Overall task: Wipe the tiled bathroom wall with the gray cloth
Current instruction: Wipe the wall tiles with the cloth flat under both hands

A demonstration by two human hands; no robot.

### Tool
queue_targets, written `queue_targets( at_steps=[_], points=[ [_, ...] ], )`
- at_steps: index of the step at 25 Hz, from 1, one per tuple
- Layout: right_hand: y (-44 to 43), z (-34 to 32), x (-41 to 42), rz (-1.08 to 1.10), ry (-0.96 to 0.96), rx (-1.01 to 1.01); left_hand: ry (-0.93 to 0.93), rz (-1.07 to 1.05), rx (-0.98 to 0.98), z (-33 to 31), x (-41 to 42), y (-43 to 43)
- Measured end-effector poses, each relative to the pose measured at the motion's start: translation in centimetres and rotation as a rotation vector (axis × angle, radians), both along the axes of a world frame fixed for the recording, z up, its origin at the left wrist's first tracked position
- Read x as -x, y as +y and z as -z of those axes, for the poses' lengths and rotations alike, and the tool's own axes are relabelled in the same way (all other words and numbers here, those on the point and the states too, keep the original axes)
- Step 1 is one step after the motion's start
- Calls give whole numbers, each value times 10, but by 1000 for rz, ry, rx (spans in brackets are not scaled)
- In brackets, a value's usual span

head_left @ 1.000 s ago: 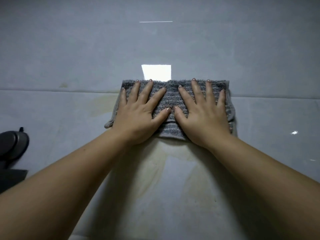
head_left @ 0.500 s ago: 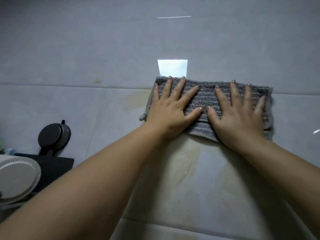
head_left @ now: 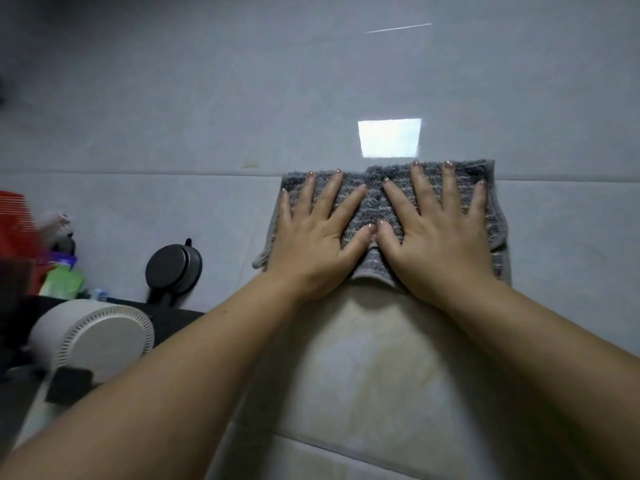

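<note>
Your left hand [head_left: 313,237] and right hand [head_left: 438,233] lie flat side by side, fingers straight and spread, thumbs nearly touching, pressing the gray cloth [head_left: 375,202] against the tiled wall [head_left: 173,116] just below a bright rectangular reflection [head_left: 389,137].

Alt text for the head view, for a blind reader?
Fingers spread, the left hand and right hand press a striped gray cloth flat against a gray tiled wall. Yellowish staining shows below the cloth; a round black suction holder and a white round appliance sit lower left.
</note>
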State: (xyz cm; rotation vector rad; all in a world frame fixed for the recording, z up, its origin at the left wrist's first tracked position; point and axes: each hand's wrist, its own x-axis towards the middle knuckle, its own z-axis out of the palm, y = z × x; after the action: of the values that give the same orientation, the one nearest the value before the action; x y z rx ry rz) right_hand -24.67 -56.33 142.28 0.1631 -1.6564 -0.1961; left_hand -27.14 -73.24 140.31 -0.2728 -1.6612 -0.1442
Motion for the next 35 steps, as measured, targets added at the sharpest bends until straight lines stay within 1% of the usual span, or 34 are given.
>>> queue_targets(
  at_steps=[3,7,9,12,16,19,21,26,29,31,33,35],
  points=[
    [9,5,-4,27,-20,35,-9,1,51,3,0,1],
    [-7,-18,-4,32,-18,132,-50,-2,56,-41,-2,-19],
    [-25,-35,-1,4,-3,129,-47,-12,18,-59,1,-32],
    [-54,-60,6,-23,12,72,-50,-21,-48,-80,5,-60],
    [-91,-81,14,-48,11,-14,-93,-24,-200,-89,8,-88],
    [-98,-75,15,-74,3,-75,-96,-9,-300,-75,9,-85],
    [-94,-58,13,-98,0,-85,-103,4,-320,-57,6,-75],
    [-62,-5,8,-77,-15,-81,-105,27,-264,-1,1,-43],
    [-37,23,6,-75,57,-71,-83,45,-205,29,-4,-24],
    [-24,43,7,-84,69,-62,-77,33,-172,52,-3,-14],
    [-17,57,6,-41,47,-58,-91,9,-140,61,-3,-17],
    [-21,51,-1,-6,-11,-54,-113,18,-99,49,-4,-30]
  ],
)
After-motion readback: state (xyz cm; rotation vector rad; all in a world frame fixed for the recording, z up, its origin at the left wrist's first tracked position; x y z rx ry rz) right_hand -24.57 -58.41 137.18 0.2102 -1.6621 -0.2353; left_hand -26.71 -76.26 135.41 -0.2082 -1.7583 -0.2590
